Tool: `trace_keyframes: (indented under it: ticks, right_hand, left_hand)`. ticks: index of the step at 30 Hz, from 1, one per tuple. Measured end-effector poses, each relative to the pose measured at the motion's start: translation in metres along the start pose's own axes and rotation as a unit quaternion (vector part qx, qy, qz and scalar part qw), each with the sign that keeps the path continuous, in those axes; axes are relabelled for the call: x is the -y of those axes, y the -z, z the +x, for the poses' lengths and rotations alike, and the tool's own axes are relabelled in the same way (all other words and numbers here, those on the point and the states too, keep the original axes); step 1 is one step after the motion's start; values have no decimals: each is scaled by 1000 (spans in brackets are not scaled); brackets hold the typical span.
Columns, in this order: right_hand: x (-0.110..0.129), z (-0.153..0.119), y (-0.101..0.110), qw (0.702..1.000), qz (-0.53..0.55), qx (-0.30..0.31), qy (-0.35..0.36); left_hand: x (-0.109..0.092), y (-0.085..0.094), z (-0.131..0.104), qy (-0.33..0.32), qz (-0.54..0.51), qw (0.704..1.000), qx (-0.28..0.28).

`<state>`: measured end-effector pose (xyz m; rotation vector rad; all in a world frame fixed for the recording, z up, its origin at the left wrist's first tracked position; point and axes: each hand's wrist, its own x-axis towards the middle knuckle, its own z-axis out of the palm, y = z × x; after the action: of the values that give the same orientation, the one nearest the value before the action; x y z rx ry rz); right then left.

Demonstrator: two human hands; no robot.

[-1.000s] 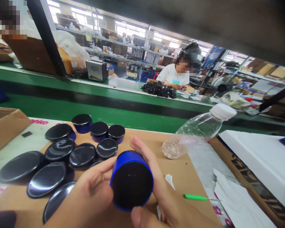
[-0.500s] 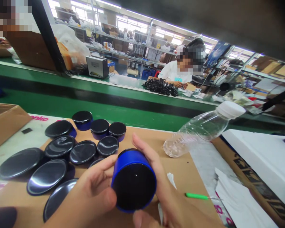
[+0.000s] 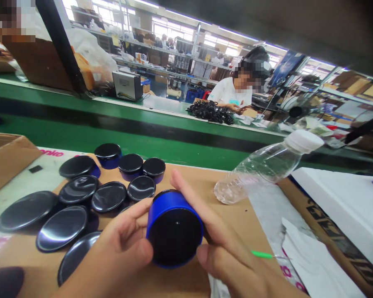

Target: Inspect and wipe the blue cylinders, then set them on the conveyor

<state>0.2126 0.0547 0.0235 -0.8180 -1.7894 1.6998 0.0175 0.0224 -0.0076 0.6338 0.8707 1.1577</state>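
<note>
A round blue case with a black end face (image 3: 175, 238) is tilted toward me, held between both hands above the cardboard sheet. My left hand (image 3: 121, 244) closes on its left side, thumb at the lower edge of the face. On the other side my right hand (image 3: 226, 248) grips it, index finger stretched along the rim and thumb at the lower right edge. Several similar blue cases with glossy black tops (image 3: 77, 189) stand left of my hands. Behind my right hand, partly hidden, lies a green-handled thin tool (image 3: 262, 254).
A clear plastic bottle (image 3: 257, 169) with a white cap stands to the right. Beyond it are white foam (image 3: 338, 194) and crumpled white paper (image 3: 317, 256). An open cardboard box (image 3: 12, 161) sits at left. Across the green belt (image 3: 161, 140), a person works by black cables (image 3: 209, 111).
My right thumb has moved up from below the case onto its lower right edge. The right hand now covers part of the green tool's handle. The case has shifted slightly upward.
</note>
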Motion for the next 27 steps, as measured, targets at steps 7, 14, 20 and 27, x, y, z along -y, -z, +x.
trace_keyframes:
  ticks: [7,14,20,27]
  right_hand:
    - [-16,6,-14,995,-46,-57,68]
    - [4,4,-10,998,-59,-16,-16]
    - [-20,3,-3,999,-9,-32,16]
    - [-15,4,-12,992,-107,-33,59]
  left_hand:
    - [8,4,4,-13,-19,998,62]
    - [4,7,5,1,-9,998,64]
    - [3,15,8,-9,29,995,98]
    - [4,7,2,16,8,999,42]
